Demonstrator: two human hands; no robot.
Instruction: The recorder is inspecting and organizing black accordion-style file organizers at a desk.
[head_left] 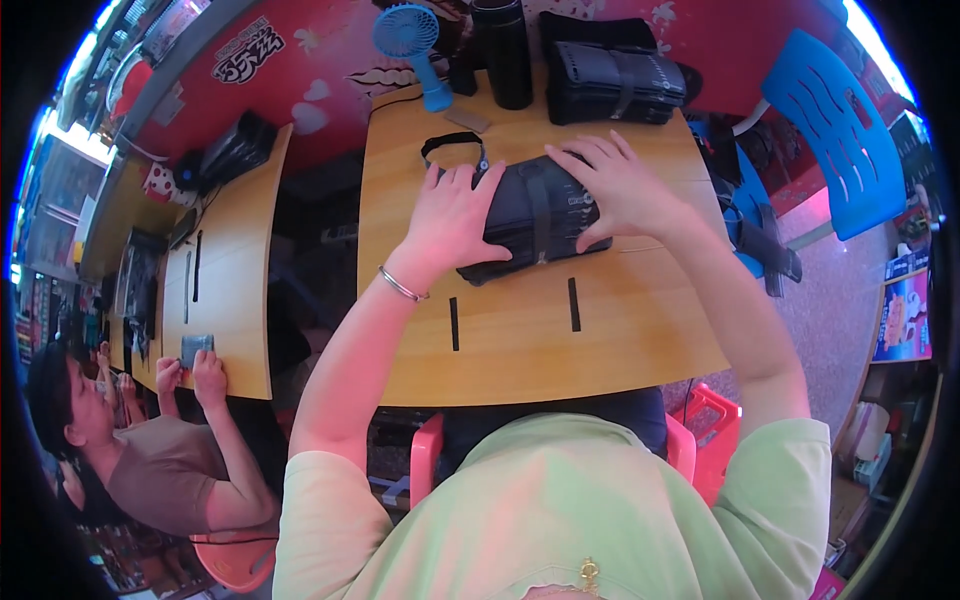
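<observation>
A stack of black flat packages [515, 215], bound round its middle by a dark grey band [541, 208], lies on the wooden table [500, 350] in front of me. My left hand [450, 220] grips its left end, fingers over the far side and thumb along the near side. At the other end my right hand [625, 190] holds it the same way, its thumb at the near right corner. A loop of black strap [452, 140] rests just beyond my left fingers. Two black strips [455, 323] lie apart on the tabletop nearer to me.
A blue hand fan [412, 45], a black bottle [502, 55] and another banded black stack [615, 85] stand along the far edge. To the right are blue chairs [835, 130]. At the left, another person [165, 455] handles a small dark piece at a second table [235, 280].
</observation>
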